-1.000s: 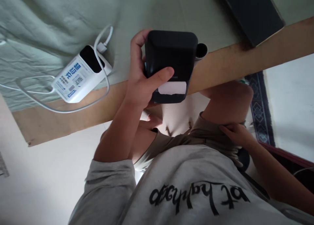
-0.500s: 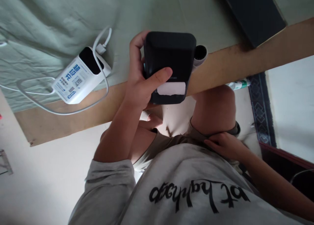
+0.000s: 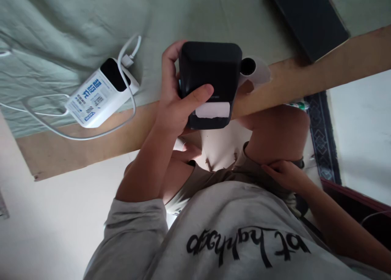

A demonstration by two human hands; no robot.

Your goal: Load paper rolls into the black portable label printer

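Note:
My left hand [image 3: 180, 97] is wrapped round a black mini thermal printer [image 3: 210, 76], thumb across its front. A strip of white paper [image 3: 213, 110] shows in the printer's lower part. Just to the right, behind the printer, stands a white paper roll [image 3: 248, 66] with a dark hollow core and a loose tail of paper. My right hand [image 3: 284, 174] rests on the shorts at my right thigh, fingers stretched out and holding nothing.
A white power bank [image 3: 96, 97] with a looped white cable [image 3: 133, 103] lies at the left, over the table's wooden edge [image 3: 51, 152]. On the green cloth [image 3: 195, 11] at upper right is a black flat case or book [image 3: 308, 21]. My knees are under the edge.
The paper roll shows more of its loose tail on the right. My right thigh and right hand have shifted slightly right. The left hand keeps hold of the printer, nearly still.

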